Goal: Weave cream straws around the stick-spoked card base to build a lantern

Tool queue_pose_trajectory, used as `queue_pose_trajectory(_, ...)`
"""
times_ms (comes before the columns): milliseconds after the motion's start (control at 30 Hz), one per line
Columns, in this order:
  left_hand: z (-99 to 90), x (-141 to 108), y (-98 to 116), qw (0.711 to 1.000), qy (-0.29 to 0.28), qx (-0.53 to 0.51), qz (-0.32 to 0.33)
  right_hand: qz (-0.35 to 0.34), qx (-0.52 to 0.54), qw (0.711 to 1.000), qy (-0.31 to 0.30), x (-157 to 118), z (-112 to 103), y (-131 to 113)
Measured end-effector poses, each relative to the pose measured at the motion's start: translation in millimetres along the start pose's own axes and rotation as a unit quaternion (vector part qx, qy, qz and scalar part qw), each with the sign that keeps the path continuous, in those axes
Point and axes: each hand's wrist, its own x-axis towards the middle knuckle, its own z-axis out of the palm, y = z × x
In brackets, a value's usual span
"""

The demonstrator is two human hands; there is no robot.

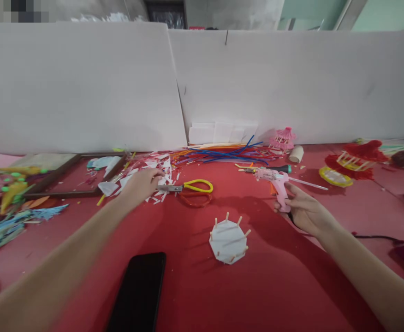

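My right hand (304, 210) is wrapped around the handle of a pink hot glue gun (274, 180). The gun's nozzle points left, and a clear glue stick (307, 183) sticks out of its back. Over a heap of white paper scraps (151, 161), my left hand (145, 182) has its fingers drawn together; whatever they may pinch is hidden. Scissors (197, 186) with yellow and orange handles lie just right of that hand, blades toward it. Nearer to me sits a white octagonal piece (228, 242) with several short wooden sticks standing around its edge.
A black phone (139, 290) lies in front. Coloured pipe cleaners (222, 152) are bunched near the white partition (292, 83). At right are a red pavilion-like model (359, 159) and a yellow-rimmed disc (335, 177). A dark frame (50, 195) and craft flowers occupy the left.
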Motion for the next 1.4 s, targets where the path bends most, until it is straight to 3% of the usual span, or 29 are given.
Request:
queue_pose_trajectory(133, -0.8, 35.2, -21.7, 0.995, -0.07, 0.024, 0.067, 0.01, 0.007, 1.0, 0.0, -0.6, 1.4, 1.0)
queue_pose_trajectory(267, 6.2, 50.4, -16.1, 0.988, -0.11, 0.018, 0.104, 0.013, 0.008, 1.0, -0.001, -0.9, 2.6, -0.2)
queue_pose_trajectory(367, 5.9, 53.6, -7.1, 0.99, -0.094, -0.009, 0.109, 0.012, 0.003, 1.0, -0.004, -1.5, 4.5, -1.1)
queue_pose_trajectory(500, 4.1, 45.6, 19.4, 0.994, -0.016, -0.077, 0.079, 0.013, -0.003, 1.0, -0.009, -3.9, 6.9, -2.9)
queue_pose_trajectory(600, 9.9, 31.1, 57.5, 0.986, 0.026, -0.159, 0.052, 0.016, -0.006, 1.0, -0.014, -6.6, 8.8, -5.0)
queue_pose_trajectory(800, 28.2, 2.7, 135.5, 0.935, -0.071, -0.345, 0.038, 0.011, -0.017, 0.999, -0.025, -9.4, 11.8, -6.7)
queue_pose_trajectory(867, 28.8, -2.0, 149.0, 0.89, -0.135, -0.435, -0.015, 0.004, -0.022, 0.999, -0.025, -9.7, 12.1, -6.3)
queue_pose_trajectory(1133, 22.4, -9.9, 163.1, 0.868, -0.202, -0.45, -0.054, -0.016, -0.052, 0.998, -0.031, -11.5, 11.0, -1.0)
queue_pose_trajectory(1400, 27.2, -13.8, 165.6, 0.824, -0.178, -0.526, -0.111, -0.024, -0.085, 0.995, -0.045, -11.8, 10.3, 1.3)
